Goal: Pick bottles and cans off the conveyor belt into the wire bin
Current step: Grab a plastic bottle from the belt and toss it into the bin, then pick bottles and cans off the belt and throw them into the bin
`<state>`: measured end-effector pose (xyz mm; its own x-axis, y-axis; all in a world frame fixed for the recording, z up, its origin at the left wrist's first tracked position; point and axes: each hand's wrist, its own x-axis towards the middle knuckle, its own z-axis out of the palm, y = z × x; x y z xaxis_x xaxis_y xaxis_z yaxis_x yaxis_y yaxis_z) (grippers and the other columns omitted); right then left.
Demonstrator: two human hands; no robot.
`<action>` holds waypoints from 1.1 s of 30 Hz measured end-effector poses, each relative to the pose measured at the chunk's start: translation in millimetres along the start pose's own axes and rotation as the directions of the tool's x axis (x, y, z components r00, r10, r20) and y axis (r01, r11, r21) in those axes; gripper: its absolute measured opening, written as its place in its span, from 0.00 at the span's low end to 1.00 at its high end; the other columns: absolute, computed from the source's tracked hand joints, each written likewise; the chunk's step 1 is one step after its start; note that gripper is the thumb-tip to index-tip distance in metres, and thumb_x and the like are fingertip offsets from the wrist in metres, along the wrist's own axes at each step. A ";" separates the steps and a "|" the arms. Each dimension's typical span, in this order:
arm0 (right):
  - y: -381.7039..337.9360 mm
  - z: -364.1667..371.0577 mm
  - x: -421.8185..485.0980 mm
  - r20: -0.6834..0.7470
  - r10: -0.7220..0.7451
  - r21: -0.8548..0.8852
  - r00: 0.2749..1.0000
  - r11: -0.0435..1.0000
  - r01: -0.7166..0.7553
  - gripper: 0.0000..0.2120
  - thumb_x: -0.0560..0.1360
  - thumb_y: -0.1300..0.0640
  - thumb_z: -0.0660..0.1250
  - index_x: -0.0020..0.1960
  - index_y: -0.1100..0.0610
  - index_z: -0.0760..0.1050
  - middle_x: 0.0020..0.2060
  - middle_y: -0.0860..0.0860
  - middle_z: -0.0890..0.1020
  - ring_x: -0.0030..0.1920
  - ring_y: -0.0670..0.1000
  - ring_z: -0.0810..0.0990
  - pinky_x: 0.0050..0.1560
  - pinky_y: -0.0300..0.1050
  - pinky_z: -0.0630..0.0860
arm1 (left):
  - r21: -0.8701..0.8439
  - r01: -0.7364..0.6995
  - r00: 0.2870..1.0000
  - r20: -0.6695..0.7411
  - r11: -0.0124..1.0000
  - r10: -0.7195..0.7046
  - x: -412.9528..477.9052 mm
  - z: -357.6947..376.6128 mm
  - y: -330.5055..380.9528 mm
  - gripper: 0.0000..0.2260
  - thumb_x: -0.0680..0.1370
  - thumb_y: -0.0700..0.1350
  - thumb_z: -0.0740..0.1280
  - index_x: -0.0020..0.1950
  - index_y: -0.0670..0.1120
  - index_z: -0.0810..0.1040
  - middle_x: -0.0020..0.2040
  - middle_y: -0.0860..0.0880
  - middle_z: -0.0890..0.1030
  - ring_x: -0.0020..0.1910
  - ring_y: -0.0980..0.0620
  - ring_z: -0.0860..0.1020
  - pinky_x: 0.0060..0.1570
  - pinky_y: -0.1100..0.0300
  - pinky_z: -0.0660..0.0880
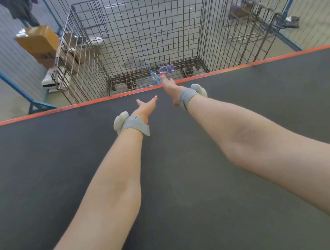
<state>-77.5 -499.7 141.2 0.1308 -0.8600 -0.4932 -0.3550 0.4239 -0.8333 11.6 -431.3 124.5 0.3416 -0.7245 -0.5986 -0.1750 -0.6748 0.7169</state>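
Both my arms stretch forward over the dark conveyor belt point(239, 105) toward the wire bin point(143, 36) beyond its orange edge. My left hand point(146, 107) is open above the belt, fingers straight, holding nothing. My right hand point(169, 86) is open too, its fingertips reaching past the orange edge over the bin. Inside the bin, just beyond those fingertips, a clear plastic bottle with a blue cap point(155, 78) and a purple-labelled bottle point(166, 68) are low near the bin's floor. Whether they lie still or are falling I cannot tell. Grey bands sit on both wrists.
Cardboard boxes point(39, 44) and white bundles are stacked left of the bin behind a blue-framed mesh fence point(4, 79). A second wire cage point(250, 19) stands at the right rear. An orange strip point(97, 100) runs along the belt's far edge.
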 end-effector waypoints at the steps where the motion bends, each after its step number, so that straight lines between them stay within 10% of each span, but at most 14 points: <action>1: 2.0 0.3 -12.1 0.010 -0.011 0.012 1.000 1.000 0.010 0.33 0.81 0.40 0.50 0.79 0.58 0.50 0.78 0.55 0.55 0.77 0.58 0.54 0.75 0.55 0.51 | 0.073 -0.006 1.000 -0.028 0.997 0.008 -17.2 4.4 -2.4 0.38 0.77 0.62 0.58 0.79 0.49 0.43 0.78 0.40 0.51 0.76 0.35 0.53 0.72 0.37 0.54; 22: 158.7 -15.7 -229.0 0.084 0.091 -0.399 0.992 0.915 -0.050 0.35 0.79 0.35 0.50 0.80 0.51 0.45 0.78 0.54 0.48 0.78 0.59 0.48 0.75 0.56 0.46 | 0.230 0.038 0.999 0.025 0.972 -0.045 -183.6 42.0 -178.4 0.36 0.80 0.59 0.56 0.79 0.47 0.41 0.79 0.45 0.51 0.77 0.42 0.53 0.75 0.44 0.53; 28: 223.4 -8.9 -254.6 0.148 0.220 -0.482 0.964 0.868 -0.124 0.38 0.77 0.34 0.54 0.79 0.48 0.43 0.78 0.53 0.47 0.77 0.61 0.50 0.74 0.63 0.54 | 0.694 0.029 1.000 -0.013 0.719 -0.029 -213.6 53.0 -255.0 0.33 0.80 0.54 0.59 0.78 0.42 0.47 0.76 0.39 0.58 0.76 0.41 0.55 0.74 0.52 0.54; 33: 271.1 -13.9 -275.3 0.217 0.278 -0.656 0.936 0.751 -0.071 0.42 0.75 0.35 0.60 0.80 0.50 0.43 0.78 0.54 0.48 0.78 0.59 0.49 0.76 0.57 0.52 | 0.859 0.022 0.992 0.044 0.512 -0.115 -227.8 51.6 -301.5 0.37 0.79 0.57 0.59 0.79 0.45 0.42 0.78 0.41 0.40 0.77 0.40 0.38 0.76 0.46 0.43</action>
<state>-222.6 -152.0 54.6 0.2247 -0.6249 -0.7476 -0.8832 0.1935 -0.4272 -61.0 -70.0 26.3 0.3190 -0.6474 -0.6922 -0.8749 -0.4819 0.0475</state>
